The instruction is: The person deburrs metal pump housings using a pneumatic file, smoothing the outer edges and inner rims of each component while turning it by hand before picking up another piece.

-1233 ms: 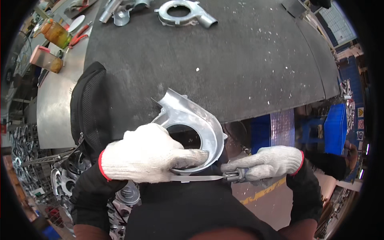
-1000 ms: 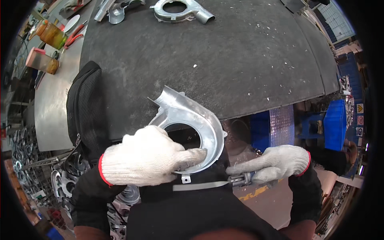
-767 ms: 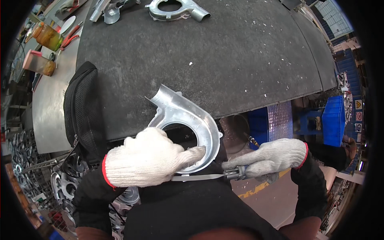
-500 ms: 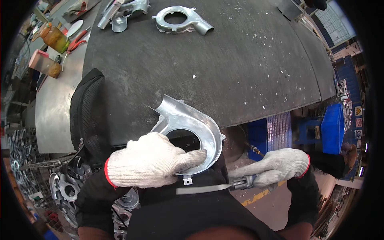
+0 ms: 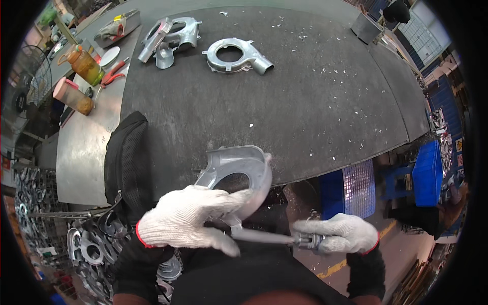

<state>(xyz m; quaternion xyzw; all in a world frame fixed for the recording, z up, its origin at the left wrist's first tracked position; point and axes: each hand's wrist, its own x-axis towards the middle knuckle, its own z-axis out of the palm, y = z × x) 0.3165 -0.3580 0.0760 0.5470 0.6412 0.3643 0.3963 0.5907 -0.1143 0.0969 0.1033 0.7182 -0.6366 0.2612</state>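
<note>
The left hand [image 5: 185,216] pinches the rim of a metal housing [image 5: 262,178], tilted over the near edge of the counter [image 5: 305,112]. The right hand [image 5: 348,234] is wrapped around a flat-bladed tool [image 5: 264,237], its blurred blade at the housing's near side. A black mesh bag [image 5: 124,157] crowds the left; farther off lie another housing [image 5: 246,57], a parts cluster [image 5: 163,56], red-handled pliers [image 5: 107,80] and a jar [image 5: 84,63]. Right, past a blue bin [image 5: 427,168], a yellow label's [image 5: 459,145] print is too small to read.
</note>
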